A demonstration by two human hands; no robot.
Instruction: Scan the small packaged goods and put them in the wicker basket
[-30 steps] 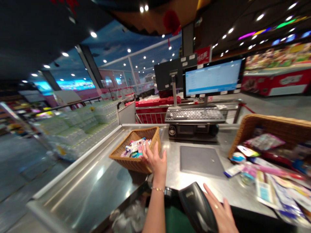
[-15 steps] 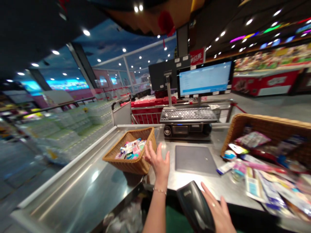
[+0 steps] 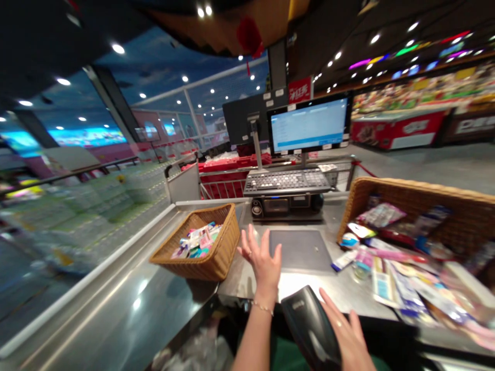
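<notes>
The open left hand (image 3: 263, 263), fingers spread, has moved away from the small woven wicker basket (image 3: 228, 242) of bright packets (image 3: 197, 242) and hovers just before the flat grey pad (image 3: 299, 250). The right hand (image 3: 346, 332) lies against a black handheld scanner (image 3: 307, 324), its grip unclear. A careless nudge could push the glossy packets (image 3: 402, 283) spilling from the large wicker basket (image 3: 417, 193) off the steel counter (image 3: 340, 288).

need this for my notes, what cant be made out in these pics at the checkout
Head view only:
Monitor screen: text too small to read.
Packets in the small wicker basket: labels too small.
Packets on the right of the counter: motion blur hides the labels.
Right hand: forearm cut off by the bottom edge; whether it touches the black handheld scanner is hidden by the scanner's body.
</notes>
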